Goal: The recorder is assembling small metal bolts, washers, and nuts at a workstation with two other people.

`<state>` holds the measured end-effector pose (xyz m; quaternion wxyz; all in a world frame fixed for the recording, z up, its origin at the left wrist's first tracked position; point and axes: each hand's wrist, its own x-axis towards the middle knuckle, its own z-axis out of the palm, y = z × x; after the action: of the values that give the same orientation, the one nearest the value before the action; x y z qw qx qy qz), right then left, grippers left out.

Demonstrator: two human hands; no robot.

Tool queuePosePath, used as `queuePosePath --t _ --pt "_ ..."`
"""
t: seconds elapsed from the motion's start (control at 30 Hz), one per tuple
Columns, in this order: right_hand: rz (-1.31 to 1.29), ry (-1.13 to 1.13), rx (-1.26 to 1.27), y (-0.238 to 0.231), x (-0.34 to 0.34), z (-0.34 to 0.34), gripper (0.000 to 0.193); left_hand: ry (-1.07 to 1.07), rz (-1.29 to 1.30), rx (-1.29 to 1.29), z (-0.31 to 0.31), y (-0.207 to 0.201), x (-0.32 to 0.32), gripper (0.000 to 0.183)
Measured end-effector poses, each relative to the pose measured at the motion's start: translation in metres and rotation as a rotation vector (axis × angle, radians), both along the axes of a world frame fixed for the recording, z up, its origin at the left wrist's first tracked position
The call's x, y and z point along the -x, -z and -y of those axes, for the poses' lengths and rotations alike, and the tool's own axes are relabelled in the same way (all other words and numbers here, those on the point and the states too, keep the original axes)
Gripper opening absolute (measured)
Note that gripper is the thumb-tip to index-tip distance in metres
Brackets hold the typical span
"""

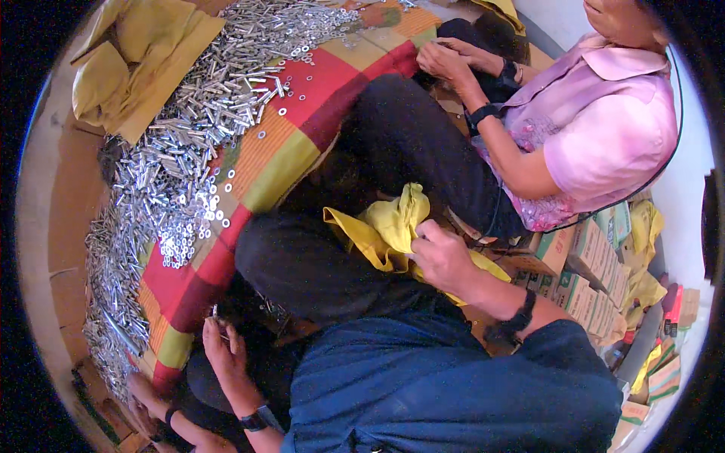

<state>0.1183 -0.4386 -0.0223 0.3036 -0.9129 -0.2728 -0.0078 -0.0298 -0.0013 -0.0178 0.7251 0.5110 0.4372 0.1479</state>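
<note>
Metal piece (214,310) pinched in left hand (225,352) — yellow cloth (387,226) in right hand (445,259)

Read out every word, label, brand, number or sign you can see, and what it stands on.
Stacked white-and-green cartons: printing on their sides, small and partly blurred; I won't copy out wording or brands.
Yellow material in the right hand: no print I can make out.
Patchwork cloth strewn with metal parts: no lettering visible.
</note>
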Motion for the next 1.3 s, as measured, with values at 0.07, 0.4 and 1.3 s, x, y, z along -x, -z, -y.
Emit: queuePosePath --t 0.07,0.4,1.3 --pt "-0.074 -0.039 0.037 0.029 -0.001 0.011 0.009 0.202 0.134 0.110 -0.015 0.009 0.004 0.020" --pt "-0.102 0.186 0.262 -0.027 -0.066 -0.009 0.054 0.043 0.094 0.086 0.000 -0.009 -0.001 0.023" --pt "-0.757 -0.031 -0.441 0.028 -0.053 -0.049 0.022 0.100 0.175 -0.042 -0.009 -0.006 0.008 0.028"
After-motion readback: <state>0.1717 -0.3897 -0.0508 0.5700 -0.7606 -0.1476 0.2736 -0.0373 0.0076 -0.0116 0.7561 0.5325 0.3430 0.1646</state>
